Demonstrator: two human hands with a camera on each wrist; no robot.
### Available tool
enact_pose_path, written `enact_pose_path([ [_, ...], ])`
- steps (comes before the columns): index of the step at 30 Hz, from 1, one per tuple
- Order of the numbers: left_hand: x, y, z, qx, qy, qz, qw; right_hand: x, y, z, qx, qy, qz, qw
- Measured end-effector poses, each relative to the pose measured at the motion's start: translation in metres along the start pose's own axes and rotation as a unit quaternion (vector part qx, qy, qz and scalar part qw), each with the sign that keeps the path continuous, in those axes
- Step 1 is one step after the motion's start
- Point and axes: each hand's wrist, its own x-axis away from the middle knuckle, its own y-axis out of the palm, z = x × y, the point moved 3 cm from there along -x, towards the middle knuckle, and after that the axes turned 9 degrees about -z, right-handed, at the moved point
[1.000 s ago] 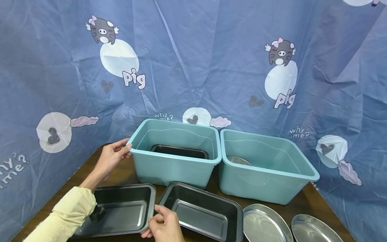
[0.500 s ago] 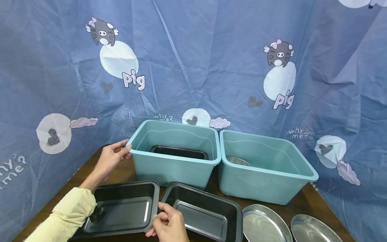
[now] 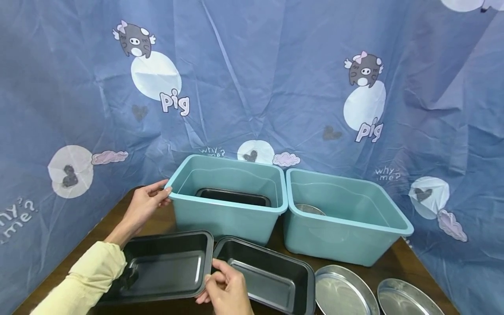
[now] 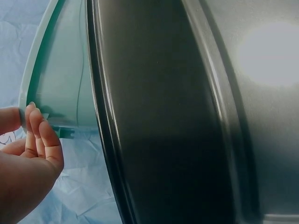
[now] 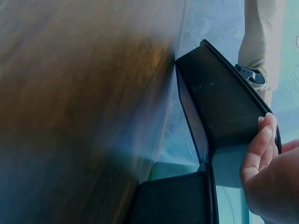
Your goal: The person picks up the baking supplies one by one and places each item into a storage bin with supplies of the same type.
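Observation:
My left hand (image 3: 143,205) pinches the left front corner of the left teal bin's rim (image 3: 224,204). The left wrist view shows that thumb and fingers at the bin edge (image 4: 31,65). With my right hand (image 3: 230,288) I grip a black loaf pan (image 3: 169,269) by its right rim. In the right wrist view this pan (image 5: 224,98) is raised from the table, and my fingers lie against its outer wall. My left forearm hides its far left end. A second black loaf pan (image 3: 261,280) sits just right of it, close to my right hand.
Another black pan (image 3: 236,197) lies inside the left bin. The right teal bin (image 3: 327,240) stands beside it with a round metal pan (image 3: 310,209) inside. Two round metal pans (image 3: 344,291) rest at the front right of the wooden table (image 3: 409,258). A blue curtain (image 3: 252,87) hangs behind.
My right hand has moved right and a little away from me, carrying the loaf pan toward the left bin and the second pan. The left hand stays on the rim.

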Motion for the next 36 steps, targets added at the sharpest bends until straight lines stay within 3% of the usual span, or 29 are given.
enact_pose_path([
  [10,0.0,0.0,0.002,-0.022,-0.006,-0.005,0.9997,0.001,-0.011,-0.009,0.02,-0.017,0.004,1.0],
  [22,0.0,-0.001,0.002,-0.013,-0.001,-0.005,0.9999,0.003,-0.027,-0.019,0.043,-0.041,0.003,0.998],
  [36,0.001,-0.001,0.002,-0.001,0.002,-0.003,1.0,0.009,-0.044,-0.026,0.031,-0.057,0.011,0.998],
])
